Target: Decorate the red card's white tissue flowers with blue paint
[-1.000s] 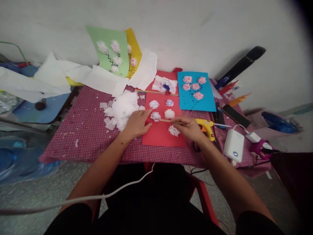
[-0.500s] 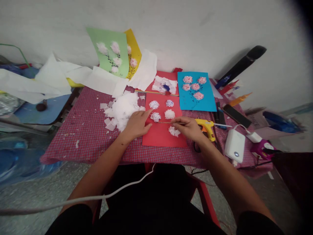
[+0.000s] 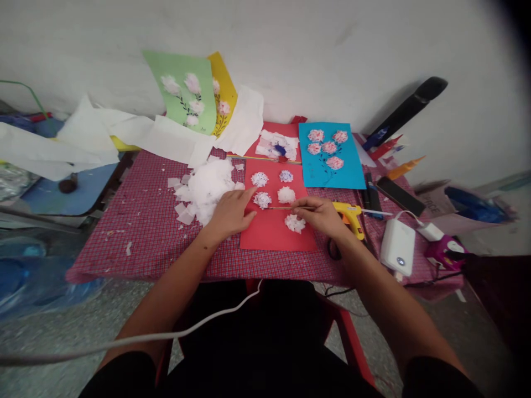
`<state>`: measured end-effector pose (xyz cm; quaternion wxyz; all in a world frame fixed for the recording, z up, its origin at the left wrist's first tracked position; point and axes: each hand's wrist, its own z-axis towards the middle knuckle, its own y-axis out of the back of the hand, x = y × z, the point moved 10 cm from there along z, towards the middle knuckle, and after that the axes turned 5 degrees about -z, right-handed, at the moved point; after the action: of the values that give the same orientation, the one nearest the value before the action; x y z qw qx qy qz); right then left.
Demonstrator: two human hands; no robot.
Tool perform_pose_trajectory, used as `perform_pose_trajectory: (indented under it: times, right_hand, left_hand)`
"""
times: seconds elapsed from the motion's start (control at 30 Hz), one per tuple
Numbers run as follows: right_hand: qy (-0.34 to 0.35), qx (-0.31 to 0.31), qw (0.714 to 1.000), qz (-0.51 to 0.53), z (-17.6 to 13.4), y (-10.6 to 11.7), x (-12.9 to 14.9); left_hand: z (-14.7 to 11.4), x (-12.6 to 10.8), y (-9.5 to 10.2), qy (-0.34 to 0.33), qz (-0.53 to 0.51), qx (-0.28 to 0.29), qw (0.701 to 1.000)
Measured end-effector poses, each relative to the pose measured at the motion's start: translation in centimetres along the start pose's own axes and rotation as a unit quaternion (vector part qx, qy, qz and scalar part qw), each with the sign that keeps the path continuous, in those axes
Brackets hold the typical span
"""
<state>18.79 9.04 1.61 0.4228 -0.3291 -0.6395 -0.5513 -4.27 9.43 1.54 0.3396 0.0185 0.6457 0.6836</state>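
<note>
A red sheet of paper (image 3: 269,236) lies in front of me with several fluffy paper flowers on it. My right hand (image 3: 318,214) pinches a thin paintbrush (image 3: 277,208), whose tip reaches the lower edge of a purple-speckled flower (image 3: 262,200). Beside that flower, on the left edge of the sheet, my left hand (image 3: 232,211) rests with thumb and fingers apart, holding nothing. A plain white flower (image 3: 286,194) sits above the brush, and another white flower (image 3: 294,223) is just below it. Two more speckled flowers are in the top row.
White tissue squares (image 3: 207,190) are piled left of the sheet. Behind it lies a paint-stained tissue (image 3: 277,145). To the right are a blue flower card (image 3: 326,171), a yellow glue gun (image 3: 350,216), a white power bank (image 3: 398,246) and a phone (image 3: 401,196).
The whole view has shifted very slightly. Both hands and the brush stay in nearly the same place on the red sheet.
</note>
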Motion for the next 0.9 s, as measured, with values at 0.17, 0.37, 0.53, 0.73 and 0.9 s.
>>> perform_pose_trajectory:
  times: [0.17, 0.37, 0.53, 0.73, 0.9]
  right_hand:
    - [-0.012, -0.024, 1.0, 0.016, 0.2, 1.7, 0.3]
    - [-0.011, -0.12, 0.992, 0.039, 1.3, 5.3, 1.3]
    - [0.015, -0.171, 0.985, -0.013, 5.0, 7.6, 2.5]
    - [0.053, -0.181, 0.976, -0.106, 11.6, 9.1, 2.2]
    - [0.097, -0.173, 0.956, -0.215, 15.3, 8.2, 2.3]
  left_hand:
    - [0.0, 0.1, 0.0, -0.001, -0.007, -0.002, 1.0]
    - [-0.1, 0.1, 0.1, 0.001, -0.009, -0.004, 1.0]
    - [-0.1, 0.1, 0.1, 0.001, -0.012, -0.005, 1.0]
    - [-0.2, 0.3, 0.0, 0.003, -0.026, -0.008, 1.0]
    - [-0.4, 0.4, -0.2, 0.004, -0.029, -0.009, 1.0]
